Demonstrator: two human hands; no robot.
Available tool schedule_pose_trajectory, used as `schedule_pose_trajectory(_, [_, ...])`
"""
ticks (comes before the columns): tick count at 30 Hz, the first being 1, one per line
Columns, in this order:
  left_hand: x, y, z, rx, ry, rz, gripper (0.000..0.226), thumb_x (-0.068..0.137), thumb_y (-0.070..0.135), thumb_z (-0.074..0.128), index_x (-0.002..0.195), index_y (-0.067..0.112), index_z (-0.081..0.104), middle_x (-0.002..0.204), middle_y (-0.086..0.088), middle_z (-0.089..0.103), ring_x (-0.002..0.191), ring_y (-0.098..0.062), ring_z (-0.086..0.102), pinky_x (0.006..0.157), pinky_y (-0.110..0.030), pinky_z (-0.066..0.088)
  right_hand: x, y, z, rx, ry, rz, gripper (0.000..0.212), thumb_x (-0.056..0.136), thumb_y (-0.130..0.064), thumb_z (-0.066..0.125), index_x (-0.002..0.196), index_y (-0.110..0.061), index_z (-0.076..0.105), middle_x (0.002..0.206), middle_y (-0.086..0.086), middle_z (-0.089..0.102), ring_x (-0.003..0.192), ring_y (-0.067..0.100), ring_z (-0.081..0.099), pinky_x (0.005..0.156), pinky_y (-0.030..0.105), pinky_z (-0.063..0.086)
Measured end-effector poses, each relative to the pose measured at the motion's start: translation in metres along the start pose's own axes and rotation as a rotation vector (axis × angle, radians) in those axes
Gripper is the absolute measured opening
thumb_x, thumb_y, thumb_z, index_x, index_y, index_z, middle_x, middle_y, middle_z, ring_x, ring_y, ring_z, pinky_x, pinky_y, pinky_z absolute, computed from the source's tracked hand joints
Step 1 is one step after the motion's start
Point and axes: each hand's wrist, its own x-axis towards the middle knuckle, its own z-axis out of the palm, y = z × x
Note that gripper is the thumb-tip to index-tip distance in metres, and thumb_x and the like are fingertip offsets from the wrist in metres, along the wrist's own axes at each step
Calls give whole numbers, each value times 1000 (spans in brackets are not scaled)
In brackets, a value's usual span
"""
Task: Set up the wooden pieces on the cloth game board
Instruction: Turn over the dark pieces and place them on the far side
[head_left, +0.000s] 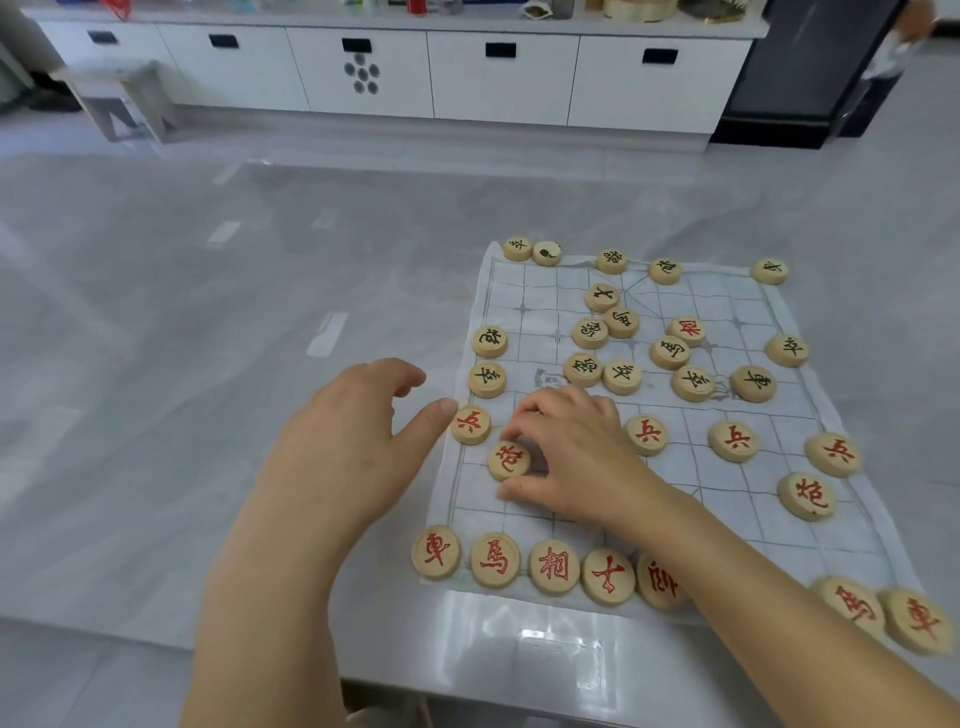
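Right hand pinches the red cannon piece near the cloth board's left edge — left hand open, empty, thumb by the red soldier piece.

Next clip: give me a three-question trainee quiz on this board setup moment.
1. True or false: the right hand has its fingertips on a red-marked piece.
2. What does the left hand's thumb meet? A) a green-marked piece B) the red-marked piece at the cloth board's left edge C) nothing
3. Fill in: the near row of pieces carries ____ characters.

Key: 1 true; 2 B; 3 red.
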Motion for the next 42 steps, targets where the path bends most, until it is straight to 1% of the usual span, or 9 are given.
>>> schedule_pose_trajectory(5, [-1, 0, 1, 22, -13, 15, 44, 85, 52, 48, 123, 30, 52, 120, 13, 57, 103, -9, 57, 82, -29, 44, -2, -1, 4, 73, 32, -8, 44, 78, -48, 61, 120, -35, 55, 120, -13, 43, 118, 14, 31, 97, 33, 21])
schedule_pose_trajectory(10, [-2, 1, 2, 25, -14, 31, 45, 84, 53, 48, 122, 31, 52, 118, 13, 58, 93, -7, 53, 81, -30, 45, -11, 14, -7, 149, 39, 41, 61, 76, -53, 64, 132, -41, 43, 129, -13, 36, 121, 10, 25, 98, 30, 18])
schedule_pose_trajectory(18, [-2, 11, 16, 80, -49, 95, 46, 83, 55, 45, 123, 33, 51, 118, 15, 58, 88, -4, 50, 75, -26, 42, -24, 144, -58, 103, 375, 524, 35, 82, -34, 63, 116, -27, 61, 126, 0, 54, 116, 23, 45, 99, 42, 36])
schedule_pose_trajectory(21, [0, 16, 23, 81, -58, 128, 45, 83, 57, 44, 122, 34, 51, 118, 16, 57, 90, -2, 51, 77, -27, 45, -10, 181, -66, -75, 269, 585, 42, 86, -19, 55, 126, -28, 53, 133, 2, 50, 118, 28, 44, 96, 42, 37])
schedule_pose_trajectory(26, [4, 28, 32, 77, -76, 165, 45, 85, 56, 45, 124, 34, 50, 120, 16, 57, 101, -6, 55, 79, -26, 44, 24, 187, -65, -287, 36, 374, 63, 86, -3, 42, 134, -44, 37, 145, -12, 36, 128, 21, 29, 96, 38, 23])
schedule_pose_trajectory(32, [7, 38, 40, 59, -83, 200, 44, 86, 52, 46, 124, 32, 51, 120, 16, 57, 103, -6, 55, 80, -26, 45, 28, 190, -72, -371, 69, 291, 26, 89, -35, 50, 115, -33, 51, 118, -5, 57, 114, 21, 42, 92, 38, 25])
schedule_pose_trajectory(36, [8, 42, 43, 59, -98, 191, 43, 86, 50, 48, 124, 30, 52, 118, 12, 59, 103, -10, 56, 82, -30, 45, -22, 164, -90, 6, 276, 329, 32, 78, -37, 62, 108, -27, 53, 100, -14, 57, 101, 14, 51, 92, 34, 31])
schedule_pose_trajectory(38, [8, 43, 44, 64, -93, 195, 43, 86, 50, 48, 123, 29, 53, 116, 11, 60, 98, -10, 55, 79, -30, 44, -63, 141, -90, 216, 259, 311, 41, 73, -43, 64, 111, -33, 54, 94, -19, 55, 92, 5, 52, 91, 32, 36])
schedule_pose_trajectory(42, [5, 46, 47, 70, -100, 212, 42, 86, 49, 49, 122, 28, 54, 114, 11, 60, 91, -9, 53, 75, -28, 38, -144, 111, -70, 177, 163, 281, 45, 67, -62, 53, 106, -41, 58, 92, -25, 57, 90, -4, 51, 89, 30, 36])
